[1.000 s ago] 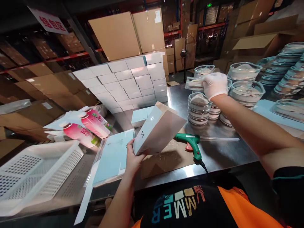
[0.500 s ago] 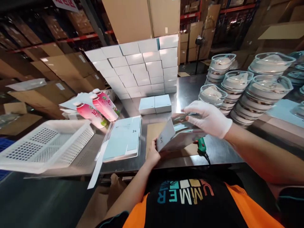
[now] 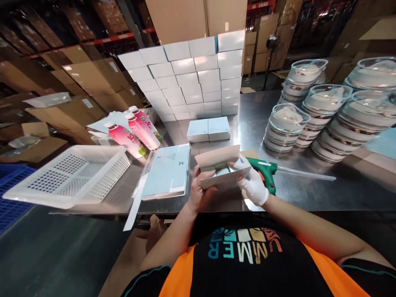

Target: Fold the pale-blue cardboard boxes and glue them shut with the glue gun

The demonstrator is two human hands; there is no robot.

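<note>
We hold a small pale carton (image 3: 220, 173) with its flap open, just above the near edge of the steel table (image 3: 309, 194), right in front of our body; our left hand (image 3: 199, 187), bare, grips the left end of the carton with the fingers closed on it, and our right hand (image 3: 252, 183), in a white glove, is closed on its right end, the fingertips at the open mouth; what lies inside the carton we cannot tell; under the carton a piece of brown cardboard (image 3: 247, 154) lies on the table; just to the right of the carton, partly behind the gloved hand, rests a green glue gun (image 3: 264, 169) with a clear stick pointing away to the right; behind the carton two flat light-blue boxes (image 3: 208, 128) lie side by side, and further behind them rises a wall of white boxes (image 3: 192, 78); to the left of the carton lies a pile of light-blue flat sheets (image 3: 167, 171), beyond it two pink bottles (image 3: 136, 134) lie on their sides, and further left stands a white perforated basket (image 3: 71, 175); well to the right of the carton stand stacks of clear lidded containers (image 3: 324, 115); brown cartons (image 3: 192, 16) fill the shelves behind.
</note>
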